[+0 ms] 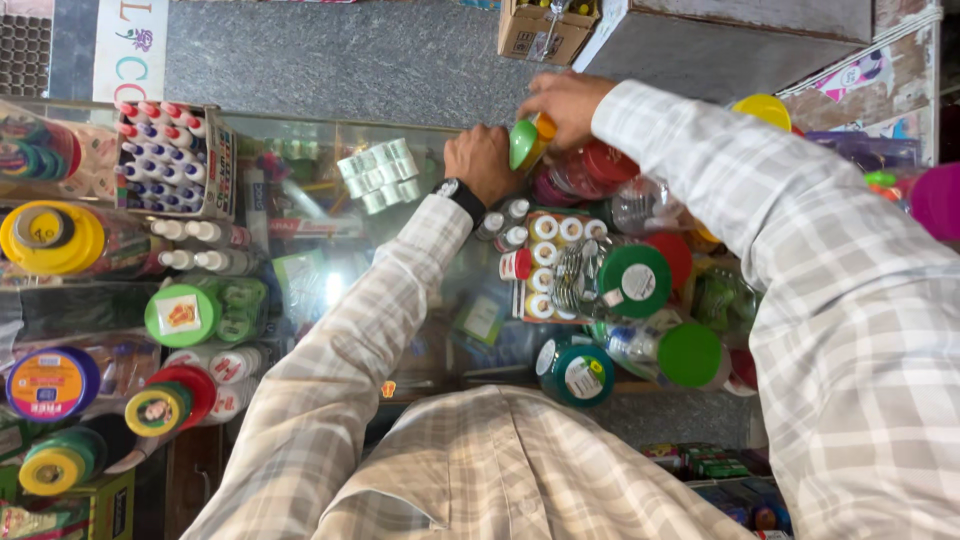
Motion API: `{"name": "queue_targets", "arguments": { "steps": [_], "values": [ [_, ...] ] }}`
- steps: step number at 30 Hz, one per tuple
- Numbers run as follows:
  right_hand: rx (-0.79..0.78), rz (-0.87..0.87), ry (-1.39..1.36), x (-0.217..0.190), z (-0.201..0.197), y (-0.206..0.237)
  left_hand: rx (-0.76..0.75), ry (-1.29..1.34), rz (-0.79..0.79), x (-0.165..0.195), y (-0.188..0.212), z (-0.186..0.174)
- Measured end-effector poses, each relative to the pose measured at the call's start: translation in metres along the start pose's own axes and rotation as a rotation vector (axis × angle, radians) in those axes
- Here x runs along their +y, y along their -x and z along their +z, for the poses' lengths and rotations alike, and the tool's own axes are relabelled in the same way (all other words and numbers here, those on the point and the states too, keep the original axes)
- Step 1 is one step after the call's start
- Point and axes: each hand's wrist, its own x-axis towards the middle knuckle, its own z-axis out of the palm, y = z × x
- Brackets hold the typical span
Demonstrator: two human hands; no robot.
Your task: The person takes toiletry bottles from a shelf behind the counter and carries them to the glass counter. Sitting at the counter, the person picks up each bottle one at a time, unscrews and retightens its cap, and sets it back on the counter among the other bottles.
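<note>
While the right hand [565,105] grips a green-and-orange toy [527,142] at the far edge of the glass surface [300,190], the left hand [482,163], fist closed, rests beside it. Advisable: lift clear of the neighbouring red lids [590,165].

Before you stands a glass-topped desk [300,135]. Lidded jars [632,282] crowd its right side, a box of white bottles [165,160] sits upper left, and tape rolls [378,175] lie mid-top.
</note>
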Motion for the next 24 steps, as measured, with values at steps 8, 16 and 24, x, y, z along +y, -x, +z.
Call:
{"name": "queue_targets", "arguments": {
  "steps": [8,16,24],
  "values": [
    [0.019,-0.009,0.044,0.022,0.017,-0.024,-0.006,0.026,-0.012,-0.014,-0.014,0.016],
    [-0.061,0.141,0.015,0.027,0.025,-0.032,0.007,0.036,0.008,-0.019,-0.013,0.013],
    [-0.143,0.322,-0.146,0.037,0.003,-0.021,-0.019,0.090,0.001,-0.017,-0.009,0.000]
  ]
}}
